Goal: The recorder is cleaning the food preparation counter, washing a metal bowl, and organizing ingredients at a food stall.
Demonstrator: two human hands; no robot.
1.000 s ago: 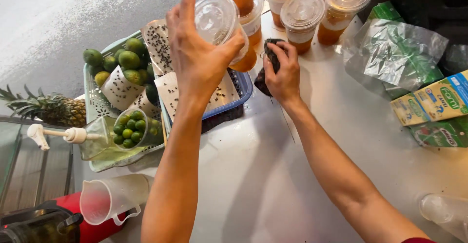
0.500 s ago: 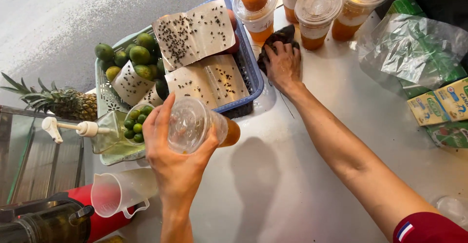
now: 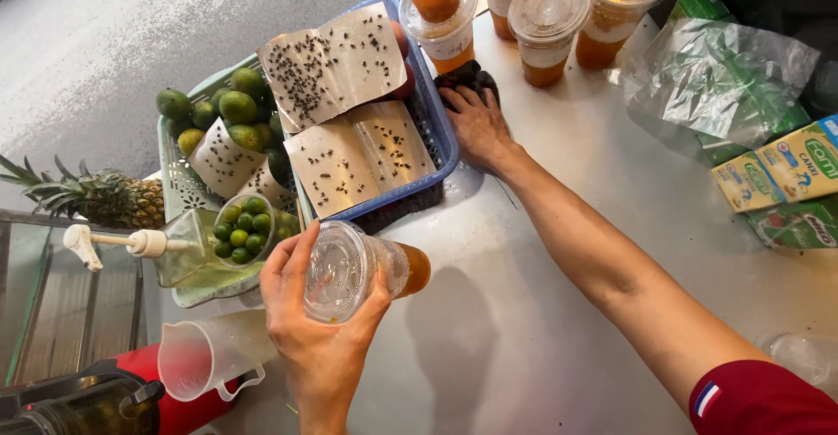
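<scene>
Gripping a lidded cup (image 3: pixel 362 271) sideways, the left hand (image 3: pixel 319 330) is curling its fingers around it; at one o'clock, the right hand (image 3: pixel 476 125) is pressing spread fingers on a dark cloth (image 3: pixel 467 75).

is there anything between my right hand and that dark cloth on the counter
No. The right hand lies flat on the dark cloth beside the blue basket, nothing between them. The left hand is apart, its grip around a lidded plastic cup.

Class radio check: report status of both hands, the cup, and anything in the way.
Left hand grips lidded plastic cup, tilted sideways. Right hand presses dark cloth on counter. Blue basket sits between them.
</scene>
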